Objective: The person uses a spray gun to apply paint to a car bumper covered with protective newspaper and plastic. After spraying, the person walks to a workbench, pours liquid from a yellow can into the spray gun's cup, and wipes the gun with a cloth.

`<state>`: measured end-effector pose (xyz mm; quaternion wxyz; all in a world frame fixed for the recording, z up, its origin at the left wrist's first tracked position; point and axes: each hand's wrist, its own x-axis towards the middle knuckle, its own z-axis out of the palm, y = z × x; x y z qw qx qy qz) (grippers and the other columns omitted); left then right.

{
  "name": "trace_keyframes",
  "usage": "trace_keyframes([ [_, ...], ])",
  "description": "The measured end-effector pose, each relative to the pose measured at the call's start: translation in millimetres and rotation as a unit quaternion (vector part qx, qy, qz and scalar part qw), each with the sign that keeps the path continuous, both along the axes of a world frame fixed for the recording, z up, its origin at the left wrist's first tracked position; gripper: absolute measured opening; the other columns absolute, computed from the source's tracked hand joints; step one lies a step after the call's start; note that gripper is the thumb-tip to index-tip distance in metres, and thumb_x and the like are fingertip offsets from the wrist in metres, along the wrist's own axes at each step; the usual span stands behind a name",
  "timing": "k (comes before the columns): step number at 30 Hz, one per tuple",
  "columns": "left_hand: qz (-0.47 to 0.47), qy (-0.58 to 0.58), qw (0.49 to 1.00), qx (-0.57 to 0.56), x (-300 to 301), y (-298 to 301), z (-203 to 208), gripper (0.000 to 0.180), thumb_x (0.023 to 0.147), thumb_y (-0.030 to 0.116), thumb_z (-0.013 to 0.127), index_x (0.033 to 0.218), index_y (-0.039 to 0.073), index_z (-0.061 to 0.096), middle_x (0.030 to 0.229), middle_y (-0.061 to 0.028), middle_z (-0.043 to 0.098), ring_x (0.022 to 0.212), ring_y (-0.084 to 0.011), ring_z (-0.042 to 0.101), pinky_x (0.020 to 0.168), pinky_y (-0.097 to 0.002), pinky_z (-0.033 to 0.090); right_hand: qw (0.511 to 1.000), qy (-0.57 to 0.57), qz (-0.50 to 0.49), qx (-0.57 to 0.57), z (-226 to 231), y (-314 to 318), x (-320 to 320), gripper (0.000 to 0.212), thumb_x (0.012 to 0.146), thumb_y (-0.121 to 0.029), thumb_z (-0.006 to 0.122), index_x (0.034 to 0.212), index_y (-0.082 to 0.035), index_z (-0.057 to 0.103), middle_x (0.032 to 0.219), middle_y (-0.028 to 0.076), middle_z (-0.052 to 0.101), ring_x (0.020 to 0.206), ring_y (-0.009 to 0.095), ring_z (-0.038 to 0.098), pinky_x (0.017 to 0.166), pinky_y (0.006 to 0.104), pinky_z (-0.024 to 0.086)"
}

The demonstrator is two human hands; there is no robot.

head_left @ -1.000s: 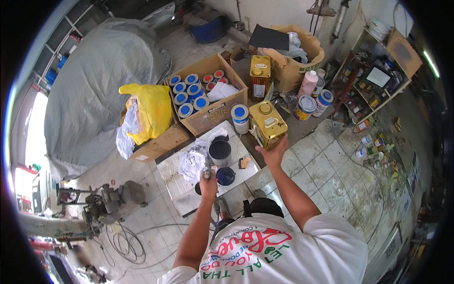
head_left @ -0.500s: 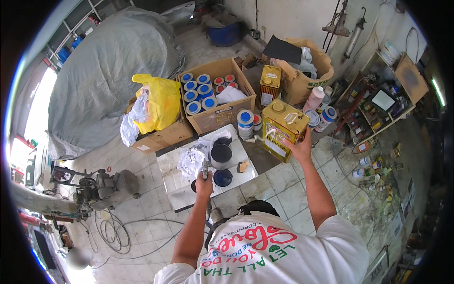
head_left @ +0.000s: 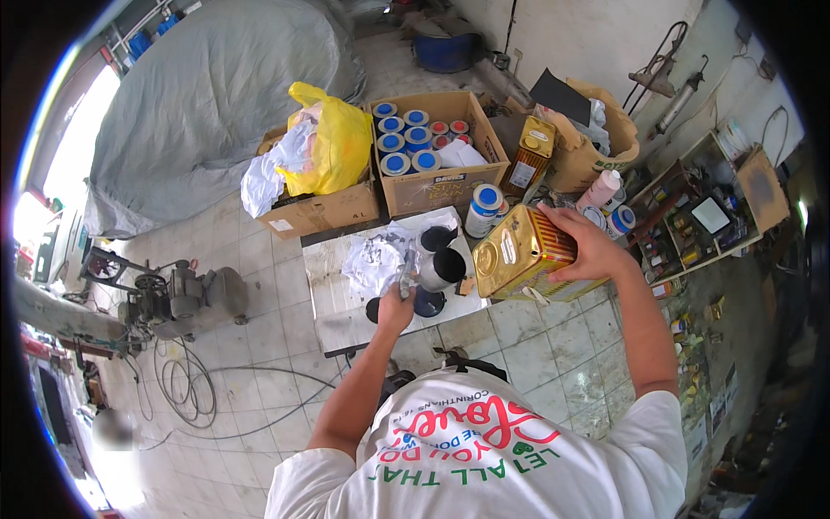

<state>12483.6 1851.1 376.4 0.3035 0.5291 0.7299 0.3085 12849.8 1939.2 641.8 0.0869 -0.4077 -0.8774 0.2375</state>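
My left hand (head_left: 395, 311) is closed around the handle of a spray gun (head_left: 407, 275). An open cup with a dark inside (head_left: 446, 266) sits at the gun's right and leans right; their join is hard to see. My right hand (head_left: 592, 245) grips a gold rectangular tin (head_left: 519, 251), fingers over one side. The tin is tipped to the left, its round spout facing the cup. Whether liquid flows cannot be seen. Under the cup, a dark round container (head_left: 429, 303) rests on a white-topped board (head_left: 346, 324), near crumpled white paper (head_left: 372, 262).
Behind the board stand a carton of blue- and red-topped cans (head_left: 445, 189) and a box with a yellow bag (head_left: 337, 151). A blue-lidded can (head_left: 484, 210) and a second gold tin (head_left: 529, 156) are beyond my tin. An air compressor (head_left: 194, 298) and hose (head_left: 186, 385) lie left.
My right hand has tipped the gold tin leftward, nearer the cup, and shifted its grip along it. The spray gun and cup now lean right. The whole view has shifted.
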Motion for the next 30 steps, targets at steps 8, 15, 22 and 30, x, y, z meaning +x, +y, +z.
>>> trace_keyframes([
  [8, -0.039, -0.035, 0.999, 0.003, 0, -8, -15, 0.038, 0.093, 0.037, 0.065, 0.105, 0.001, 0.065, 0.084, -0.0275, 0.067, 0.086, -0.0473, 0.066, 0.074, -0.0523, 0.05, 0.977, -0.201, 0.076, 0.002, 35, 1, -84, 0.121, 0.053, -0.037, 0.092, 0.158, -0.02, 0.034, 0.133, 0.013, 0.051, 0.122, 0.033, 0.049, 0.107, 0.0407, 0.038],
  [15, -0.076, -0.071, 0.994, -0.01, 0, -23, -24, 0.038, 0.095, 0.037, 0.062, 0.107, 0.001, 0.059, 0.092, -0.0296, 0.068, 0.091, -0.0499, 0.064, 0.078, -0.0569, 0.048, 0.947, -0.296, 0.121, 0.017, 36, 6, -130, 0.118, 0.054, -0.044, 0.089, 0.156, -0.019, 0.037, 0.129, 0.014, 0.052, 0.115, 0.033, 0.05, 0.104, 0.0403, 0.036],
  [22, -0.091, -0.08, 0.992, -0.018, -15, -42, -13, 0.038, 0.094, 0.036, 0.064, 0.102, -0.001, 0.06, 0.086, -0.0295, 0.066, 0.086, -0.0487, 0.064, 0.074, -0.0542, 0.049, 0.928, -0.346, 0.135, 0.006, 33, -6, -173, 0.115, 0.053, -0.049, 0.087, 0.154, -0.018, 0.041, 0.127, 0.02, 0.055, 0.121, 0.034, 0.051, 0.104, 0.0422, 0.036],
  [30, -0.103, -0.077, 0.991, -0.019, -29, -45, -26, 0.038, 0.095, 0.035, 0.064, 0.097, -0.003, 0.06, 0.08, -0.0284, 0.064, 0.084, -0.0493, 0.063, 0.072, -0.0515, 0.048, 0.912, -0.382, 0.148, -0.002, 36, -16, -203, 0.111, 0.055, -0.046, 0.086, 0.152, -0.015, 0.043, 0.129, 0.023, 0.056, 0.127, 0.037, 0.052, 0.109, 0.0477, 0.033],
])
